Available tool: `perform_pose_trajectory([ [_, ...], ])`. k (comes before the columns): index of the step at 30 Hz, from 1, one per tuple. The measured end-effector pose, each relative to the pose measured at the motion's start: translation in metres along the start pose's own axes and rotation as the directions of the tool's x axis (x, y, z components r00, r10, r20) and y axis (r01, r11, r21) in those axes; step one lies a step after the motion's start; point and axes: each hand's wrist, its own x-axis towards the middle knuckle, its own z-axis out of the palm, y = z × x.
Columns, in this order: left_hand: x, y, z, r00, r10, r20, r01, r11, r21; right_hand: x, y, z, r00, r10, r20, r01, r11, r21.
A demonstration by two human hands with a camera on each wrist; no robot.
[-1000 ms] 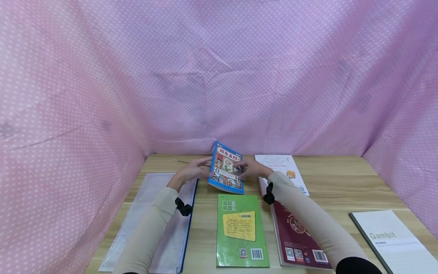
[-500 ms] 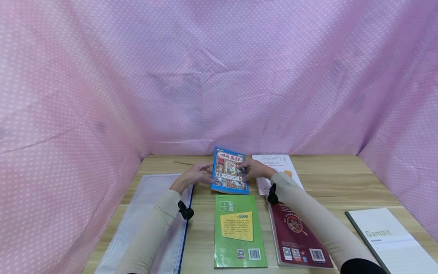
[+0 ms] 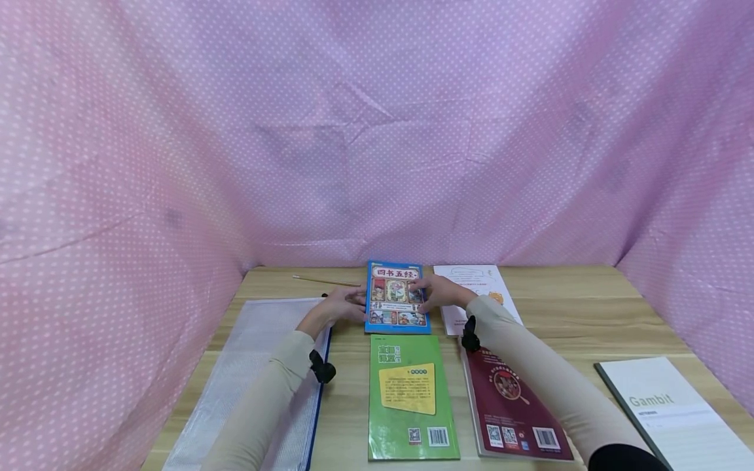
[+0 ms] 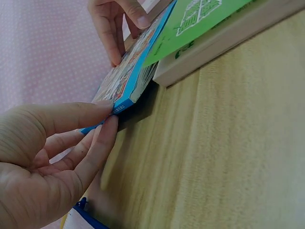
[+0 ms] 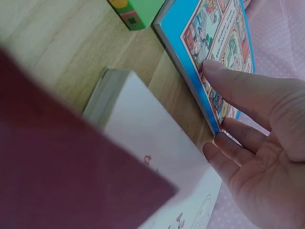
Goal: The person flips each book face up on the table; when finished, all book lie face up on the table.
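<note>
A blue-bordered comic-style book (image 3: 396,297) lies front cover up, almost flat, at the back middle of the table. My left hand (image 3: 341,306) pinches its left edge, thumb above and fingers below, plain in the left wrist view on the book's spine (image 4: 125,102). From the other side my right hand (image 3: 438,292) holds the right edge; in the right wrist view the thumb lies on the cover (image 5: 228,33) and the fingers are at the edge. A shadow shows under the spine. Just in front of it lies a green book (image 3: 412,432), its far edge close to the blue book.
A white book (image 3: 465,273) lies partly under my right wrist, with a maroon book (image 3: 501,418) in front of it. A whitish folder (image 3: 235,366) with a blue edge is on the left. A pencil (image 3: 318,280) lies behind it. The Gambit notebook (image 3: 677,405) is far right.
The blue book has come down from a tilted stance to nearly flat and turned straighter, in line behind the green book. Both hands have stayed on its sides.
</note>
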Motion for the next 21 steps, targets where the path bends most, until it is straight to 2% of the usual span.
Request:
perform_pose_trajectory([
  [5,0.0006,-0.001,0.0013,1.0,0.002,0.003,-0.002,1.0,-0.012,0.0009,0.0007,-0.0002,1.0,-0.011,-0.014,0.01,0.999,-0.035],
  [14,-0.001,-0.0011,0.0012,1.0,-0.003,0.002,0.003,1.0,0.002,0.0005,0.0002,0.0003,1.0,0.006,-0.001,-0.006,0.999,-0.045],
  [21,-0.0007,-0.0037,0.0011,1.0,-0.004,0.002,0.004,1.0,-0.002,0.0026,0.0027,0.0012,1.0,-0.013,0.001,0.013,0.998,-0.062],
])
